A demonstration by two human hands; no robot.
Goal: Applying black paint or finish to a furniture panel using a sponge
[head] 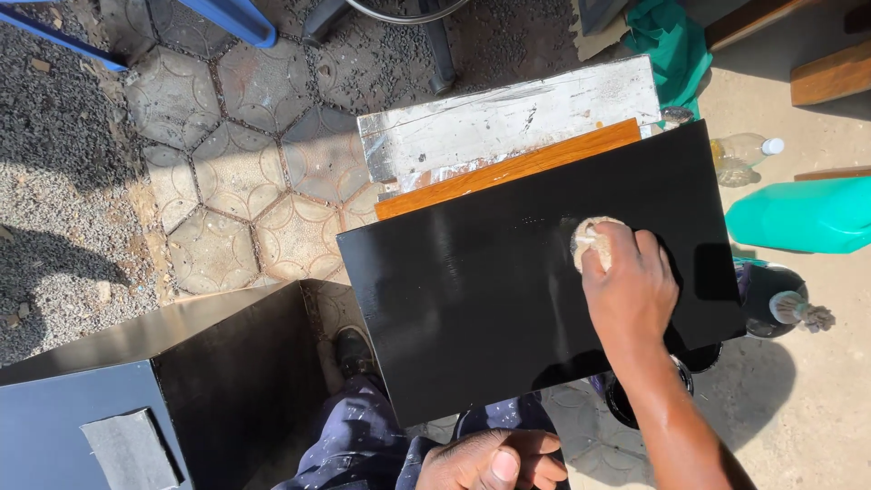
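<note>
Right hand (631,290) clamped on pale cloth wad (592,240), pressing it on glossy black panel (508,281) right of centre: rubbing step. Left hand (494,461) loosely curled at panel's near edge, seemingly holding nothing. Next stroke needs even pressure.

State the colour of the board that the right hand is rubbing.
Glossy black board, seen in the head view.

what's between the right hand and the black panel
Only a pale pad. The right hand presses it flat on the black panel, fingers wrapped over it. The left hand rests near the panel's lower edge, holding nothing visible.
</note>
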